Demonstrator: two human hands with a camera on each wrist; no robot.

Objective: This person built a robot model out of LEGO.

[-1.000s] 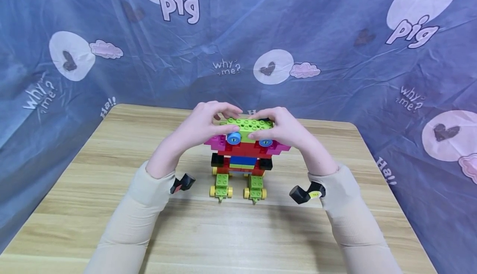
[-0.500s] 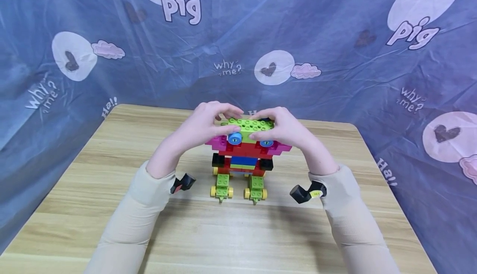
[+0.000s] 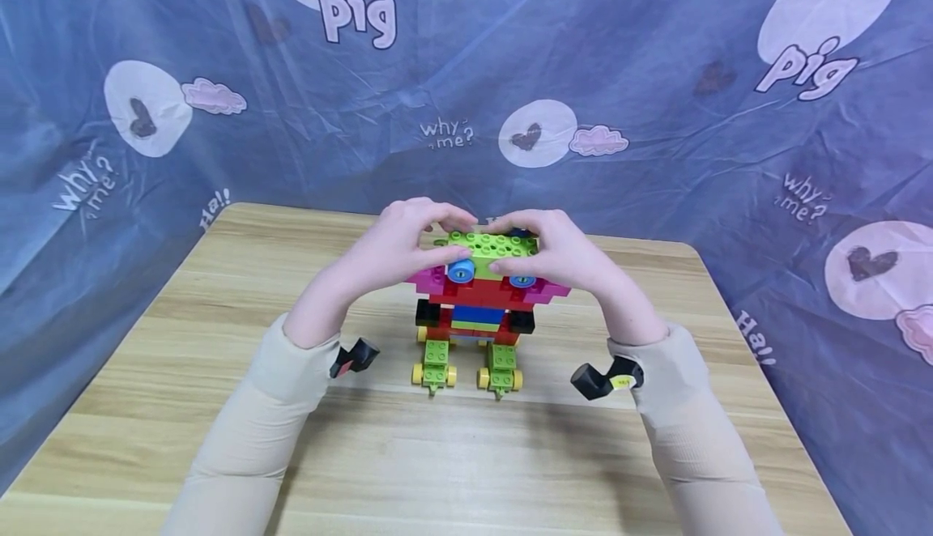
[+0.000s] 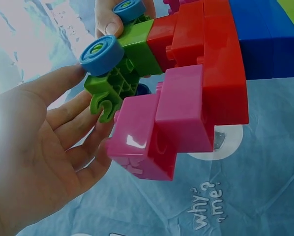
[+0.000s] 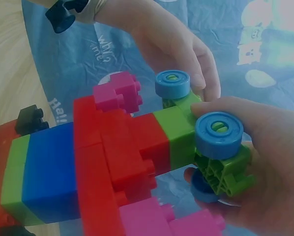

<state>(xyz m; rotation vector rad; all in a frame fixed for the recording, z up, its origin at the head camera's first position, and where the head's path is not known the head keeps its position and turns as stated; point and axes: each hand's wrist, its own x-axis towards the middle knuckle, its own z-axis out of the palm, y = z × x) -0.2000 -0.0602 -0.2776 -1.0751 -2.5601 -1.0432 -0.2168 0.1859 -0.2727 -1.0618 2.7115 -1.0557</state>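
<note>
So from the head cam you get the whole brick figure [image 3: 474, 309] standing upright on the wooden table [image 3: 219, 317], near the far edge, on two green feet with yellow wheels [image 3: 466, 376]. You can't see under the top piece from there, though. The left wrist cam fills that in: the green top plate [image 4: 120, 73] has an open lattice underside and a small hook-shaped clip, and the left hand [image 4: 44, 147] sits beside it with its fingers only loosely bent, thumb tip against the blue round eye [image 4: 102, 55]. The right wrist cam shows the right hand [image 5: 265, 162] wrapped around the other end of that green plate [image 5: 220, 172], thumb on top next to the second blue eye [image 5: 219, 129], fingers underneath.

Around it: a blue printed cloth [image 3: 656, 115] with "pig" and "why me?" hangs behind and at both sides of the table. Both arms are in beige sleeves [image 3: 248, 439] with small black wrist cameras [image 3: 353, 356]. The hands themselves cover the ends of the green plate in the head view, and the pink wing blocks [image 4: 161, 132] block a lot of the left wrist picture.

The green plate sits at the very top of the figure, pinched between both hands, one at each end, above the pink and red layers.
</note>
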